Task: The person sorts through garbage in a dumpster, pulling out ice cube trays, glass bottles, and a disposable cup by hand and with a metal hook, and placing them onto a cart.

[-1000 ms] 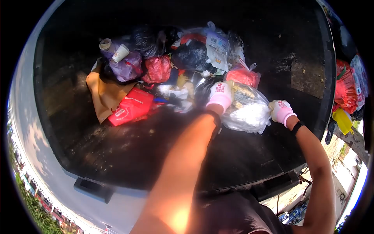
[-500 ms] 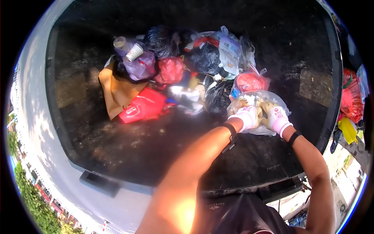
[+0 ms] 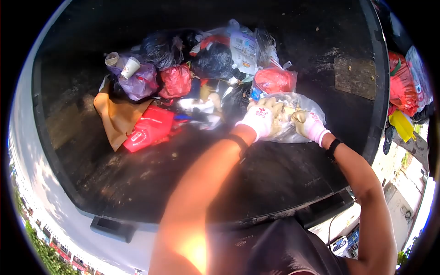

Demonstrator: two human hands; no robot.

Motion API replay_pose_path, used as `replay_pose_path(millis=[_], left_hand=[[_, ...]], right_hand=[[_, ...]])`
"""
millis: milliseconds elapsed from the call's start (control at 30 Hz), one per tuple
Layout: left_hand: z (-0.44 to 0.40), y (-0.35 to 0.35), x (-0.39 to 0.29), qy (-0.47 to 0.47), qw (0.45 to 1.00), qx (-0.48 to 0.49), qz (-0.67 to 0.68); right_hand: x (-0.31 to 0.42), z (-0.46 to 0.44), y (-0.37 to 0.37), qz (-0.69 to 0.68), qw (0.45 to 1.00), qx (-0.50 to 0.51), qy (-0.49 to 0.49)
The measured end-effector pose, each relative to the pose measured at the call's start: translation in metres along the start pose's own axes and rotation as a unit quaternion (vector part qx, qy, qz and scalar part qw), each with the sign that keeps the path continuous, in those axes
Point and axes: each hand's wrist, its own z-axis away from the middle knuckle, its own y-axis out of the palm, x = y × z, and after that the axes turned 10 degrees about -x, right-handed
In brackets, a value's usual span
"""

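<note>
A clear plastic bag (image 3: 293, 136) with pale, mixed contents lies at the right end of a rubbish heap, under both my hands. My left hand (image 3: 263, 119), in a white and pink glove with yellowish fingers, rests on the bag's left side with its fingers spread. On the bag's right side my right hand (image 3: 309, 123), gloved alike, has its fingers curled into the plastic. Between the hands the bag's contents show in part. Just behind it sits a red bag (image 3: 275, 80) inside clear plastic.
A dark surface (image 3: 160, 183) with a raised rim bears the heap. Left lie a brown paper bag (image 3: 114, 117), a red bag (image 3: 151, 128) and a purple bag (image 3: 137, 85) with paper cups. Black bags (image 3: 213, 62) lie behind. More bags (image 3: 403, 85) stand outside the rim, right.
My hands have moved apart from each other over the clear bag, and more of its contents shows between them. The whole view has shifted a little, so the heap appears further left.
</note>
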Motion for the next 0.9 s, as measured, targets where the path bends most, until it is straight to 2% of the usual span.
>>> replay_pose_path(millis=[67, 100, 167, 233, 267, 367, 467, 533, 567, 633, 667, 700, 767, 833, 867, 900], left_hand=[[0.011, 0.003, -0.006, 0.023, 0.997, 0.071, -0.021], [0.016, -0.004, -0.008, 0.043, 0.994, 0.097, -0.022], [0.021, -0.005, -0.011, 0.069, 0.989, 0.132, -0.015], [0.027, 0.017, -0.004, 0.086, 0.985, 0.151, 0.006], [0.027, 0.021, -0.006, 0.118, 0.987, 0.108, -0.011], [0.028, 0.027, -0.005, 0.131, 0.985, 0.115, -0.006], [0.024, 0.023, -0.007, 0.154, 0.983, 0.103, 0.003], [0.018, 0.009, -0.020, 0.142, 0.974, 0.173, -0.024], [0.012, 0.002, -0.021, 0.128, 0.970, 0.204, -0.044], [0.008, 0.011, -0.022, 0.141, 0.972, 0.168, -0.087], [0.006, 0.011, -0.023, 0.139, 0.972, 0.172, -0.084], [0.003, 0.006, -0.024, 0.141, 0.971, 0.176, -0.079], [-0.002, 0.000, -0.024, 0.139, 0.974, 0.167, -0.058], [-0.005, 0.001, -0.018, 0.111, 0.983, 0.143, -0.011], [-0.006, 0.004, -0.015, 0.053, 0.989, 0.137, 0.031], [-0.005, 0.007, -0.013, -0.005, 0.989, 0.130, 0.075]], right_hand=[[0.002, 0.009, 0.005, -0.026, 0.999, 0.032, -0.020], [-0.002, 0.018, 0.011, -0.056, 0.995, 0.031, -0.079], [-0.004, 0.037, 0.017, -0.045, 0.994, 0.043, -0.093], [0.010, 0.048, 0.009, -0.071, 0.991, 0.101, -0.051], [0.015, 0.051, 0.003, -0.083, 0.987, 0.130, -0.031], [0.027, 0.056, -0.005, -0.104, 0.978, 0.178, 0.031], [0.021, 0.062, -0.004, -0.118, 0.972, 0.198, 0.037], [0.027, 0.061, -0.006, -0.083, 0.969, 0.228, 0.039], [0.017, 0.063, 0.003, -0.070, 0.976, 0.206, -0.020], [0.001, 0.053, 0.008, -0.008, 0.965, 0.256, -0.058], [0.015, 0.051, -0.011, -0.028, 0.965, 0.260, -0.033], [0.015, 0.048, -0.017, -0.049, 0.970, 0.234, -0.051], [0.019, 0.038, -0.037, 0.010, 0.961, 0.271, -0.052], [0.018, 0.037, -0.052, -0.021, 0.975, 0.218, -0.030], [0.016, 0.034, -0.054, 0.020, 0.984, 0.162, -0.071], [0.011, 0.030, -0.060, -0.021, 0.988, 0.152, 0.007]])
